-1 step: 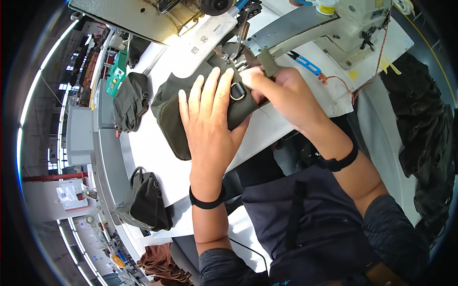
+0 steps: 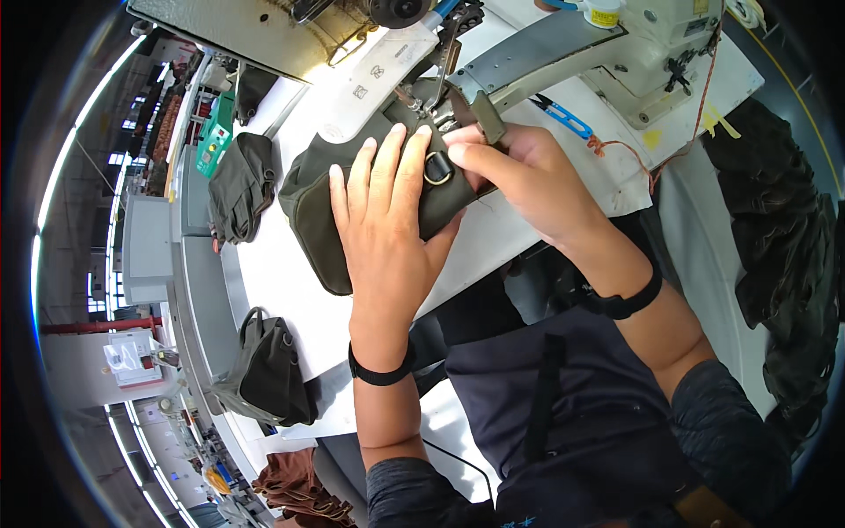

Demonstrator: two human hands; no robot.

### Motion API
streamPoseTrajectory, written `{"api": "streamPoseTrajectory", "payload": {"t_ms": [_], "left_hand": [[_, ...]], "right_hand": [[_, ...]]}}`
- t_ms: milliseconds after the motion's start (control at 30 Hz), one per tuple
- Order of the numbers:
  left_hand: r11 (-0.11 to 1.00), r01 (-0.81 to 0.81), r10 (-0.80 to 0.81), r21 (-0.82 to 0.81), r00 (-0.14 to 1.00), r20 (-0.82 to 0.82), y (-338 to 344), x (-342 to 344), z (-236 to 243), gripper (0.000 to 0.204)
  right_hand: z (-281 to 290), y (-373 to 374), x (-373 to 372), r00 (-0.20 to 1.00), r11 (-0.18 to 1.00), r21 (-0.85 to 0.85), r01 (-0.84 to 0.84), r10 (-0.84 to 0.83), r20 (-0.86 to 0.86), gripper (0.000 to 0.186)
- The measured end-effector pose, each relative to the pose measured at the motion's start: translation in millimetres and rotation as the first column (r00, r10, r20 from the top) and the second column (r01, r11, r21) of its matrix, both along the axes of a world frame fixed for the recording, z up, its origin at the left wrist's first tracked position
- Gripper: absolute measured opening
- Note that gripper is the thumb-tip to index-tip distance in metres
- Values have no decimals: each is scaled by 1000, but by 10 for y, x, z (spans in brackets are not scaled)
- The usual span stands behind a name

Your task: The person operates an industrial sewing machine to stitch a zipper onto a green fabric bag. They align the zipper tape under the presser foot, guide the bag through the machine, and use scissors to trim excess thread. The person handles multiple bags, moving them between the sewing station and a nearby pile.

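A dark olive fabric bag (image 2: 321, 238) lies under the needle area of a sewing machine (image 2: 431, 104). Flat on its top, with fingers stretched out toward the needle, is my left hand (image 2: 384, 220). Just right of those fingertips sits a metal D-ring (image 2: 438, 167) on a dark tab. My right hand (image 2: 539, 180) pinches the bag's right edge close to the presser foot, its thumb on top and some fingers hidden beneath. A short olive strap end (image 2: 488, 121) sticks up beside the right fingers.
Blue thread snips (image 2: 568, 119) lie on the white table (image 2: 290, 304) near the machine arm, by an orange cord (image 2: 629, 151). Two more olive bags, one upper left (image 2: 242, 189) and one lower left (image 2: 275, 370), rest along the table. Dark fabric (image 2: 775, 246) hangs at right.
My right thumb and fingers have shifted slightly at the bag's edge, and the strap end has tipped a little to the left. My left hand stays where it was.
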State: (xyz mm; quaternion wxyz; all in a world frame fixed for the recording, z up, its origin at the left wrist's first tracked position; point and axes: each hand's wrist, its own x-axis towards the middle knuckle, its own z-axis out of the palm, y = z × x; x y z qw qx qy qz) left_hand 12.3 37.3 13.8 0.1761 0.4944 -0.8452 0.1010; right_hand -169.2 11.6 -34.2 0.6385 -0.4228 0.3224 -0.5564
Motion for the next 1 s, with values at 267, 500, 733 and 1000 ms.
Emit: {"api": "streamPoseTrajectory", "payload": {"t_ms": [267, 500, 733, 1000], "left_hand": [[998, 18, -15, 58, 998, -59, -31, 55, 13, 91], [997, 64, -61, 35, 994, -86, 44, 20, -58, 88], [996, 68, -56, 61, 983, -172, -66, 27, -26, 88], [995, 87, -73, 44, 965, -252, -156, 18, -38, 87]], "right_hand": [[7, 85, 76, 999, 999, 34, 21, -22, 26, 26], [-24, 153, 66, 991, 999, 16, 46, -48, 121, 24], [-72, 30, 19, 994, 1000, 20, 11, -13, 105, 23], [-28, -97, 29, 984, 999, 52, 10, -19, 179, 21]]}}
